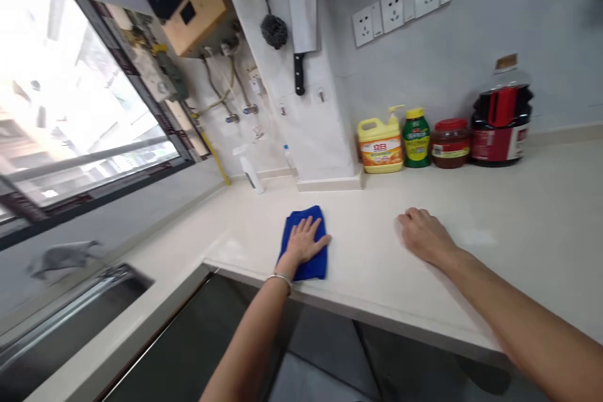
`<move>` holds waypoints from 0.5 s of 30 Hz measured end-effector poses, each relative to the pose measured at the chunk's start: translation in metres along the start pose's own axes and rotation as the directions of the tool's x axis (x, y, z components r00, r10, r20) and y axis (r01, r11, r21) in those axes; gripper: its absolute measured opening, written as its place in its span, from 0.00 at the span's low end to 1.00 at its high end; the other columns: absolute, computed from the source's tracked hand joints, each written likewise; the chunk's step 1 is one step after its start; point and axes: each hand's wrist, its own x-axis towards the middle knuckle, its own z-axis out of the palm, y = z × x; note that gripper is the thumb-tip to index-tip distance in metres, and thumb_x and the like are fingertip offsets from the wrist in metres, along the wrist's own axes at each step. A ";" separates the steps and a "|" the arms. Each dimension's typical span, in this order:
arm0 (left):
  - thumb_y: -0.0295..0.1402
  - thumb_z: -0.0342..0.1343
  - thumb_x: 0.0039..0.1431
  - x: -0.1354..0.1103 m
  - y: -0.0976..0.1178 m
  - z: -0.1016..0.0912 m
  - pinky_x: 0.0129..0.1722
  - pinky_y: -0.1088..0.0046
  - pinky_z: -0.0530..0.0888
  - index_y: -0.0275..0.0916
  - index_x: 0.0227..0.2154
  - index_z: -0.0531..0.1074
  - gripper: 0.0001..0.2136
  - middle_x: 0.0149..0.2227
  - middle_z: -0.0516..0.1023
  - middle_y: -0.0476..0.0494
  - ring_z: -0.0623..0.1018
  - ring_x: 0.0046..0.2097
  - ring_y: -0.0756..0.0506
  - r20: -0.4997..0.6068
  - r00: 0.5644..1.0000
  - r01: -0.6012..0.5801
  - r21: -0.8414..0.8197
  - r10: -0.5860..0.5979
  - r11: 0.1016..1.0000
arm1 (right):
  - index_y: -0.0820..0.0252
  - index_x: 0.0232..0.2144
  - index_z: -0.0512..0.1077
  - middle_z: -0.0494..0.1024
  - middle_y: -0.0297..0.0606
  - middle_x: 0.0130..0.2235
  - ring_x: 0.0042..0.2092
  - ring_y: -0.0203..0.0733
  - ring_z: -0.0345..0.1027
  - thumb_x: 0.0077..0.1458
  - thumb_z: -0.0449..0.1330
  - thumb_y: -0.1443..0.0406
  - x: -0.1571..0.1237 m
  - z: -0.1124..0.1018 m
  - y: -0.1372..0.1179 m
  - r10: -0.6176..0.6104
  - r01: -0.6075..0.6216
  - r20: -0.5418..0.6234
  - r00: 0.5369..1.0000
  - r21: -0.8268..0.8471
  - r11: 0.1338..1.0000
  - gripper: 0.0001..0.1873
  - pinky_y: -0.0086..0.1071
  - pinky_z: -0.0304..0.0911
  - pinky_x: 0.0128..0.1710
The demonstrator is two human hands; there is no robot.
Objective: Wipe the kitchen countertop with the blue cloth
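My left hand lies flat on a folded blue cloth, fingers spread, pressing it against the white countertop near its front edge. A bracelet circles that wrist. To the right, my right hand rests on the counter as a loose fist, and nothing shows in it. Behind it, against the wall, stand a yellow detergent jug with a pump, a green bottle with a yellow cap, a red-lidded jar and a large dark bottle with a red handle.
A metal sink is set into the counter at lower left, under a window. A white spray bottle stands in the back corner. A cleaver and a scouring ball hang on the pillar, its base jutting onto the counter.
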 end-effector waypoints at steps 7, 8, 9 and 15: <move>0.63 0.34 0.65 -0.042 -0.004 0.002 0.73 0.51 0.45 0.49 0.72 0.48 0.38 0.74 0.42 0.47 0.42 0.74 0.39 0.009 0.996 -0.092 -0.099 0.093 0.991 | 0.60 0.46 0.77 0.76 0.51 0.49 0.46 0.52 0.70 0.61 0.45 0.67 -0.005 0.034 0.024 -0.111 0.123 -0.169 0.979 0.063 0.990 0.21 0.44 0.68 0.50; 0.63 0.35 0.65 -0.044 -0.015 0.002 0.73 0.52 0.45 0.50 0.71 0.49 0.37 0.74 0.42 0.48 0.43 0.74 0.40 0.007 0.994 -0.109 -0.109 0.110 0.988 | 0.60 0.47 0.77 0.76 0.51 0.49 0.47 0.52 0.71 0.61 0.45 0.67 -0.005 0.036 0.027 -0.124 0.137 -0.181 0.976 0.063 0.989 0.23 0.44 0.68 0.51; 0.63 0.35 0.65 -0.046 -0.029 0.001 0.73 0.53 0.45 0.52 0.71 0.49 0.37 0.74 0.43 0.49 0.43 0.74 0.40 0.001 0.993 -0.120 -0.115 0.121 0.986 | 0.60 0.48 0.77 0.76 0.51 0.49 0.47 0.53 0.71 0.62 0.44 0.66 -0.005 0.037 0.029 -0.130 0.144 -0.188 0.974 0.065 0.988 0.24 0.44 0.69 0.51; 0.60 0.38 0.67 -0.035 -0.161 -0.002 0.72 0.51 0.46 0.46 0.70 0.53 0.35 0.74 0.46 0.43 0.45 0.74 0.38 -0.045 0.999 -0.011 -0.112 0.006 0.994 | 0.58 0.55 0.75 0.75 0.51 0.54 0.53 0.56 0.70 0.64 0.42 0.57 -0.012 0.047 0.049 -0.114 0.129 -0.177 0.978 0.073 0.989 0.28 0.48 0.70 0.53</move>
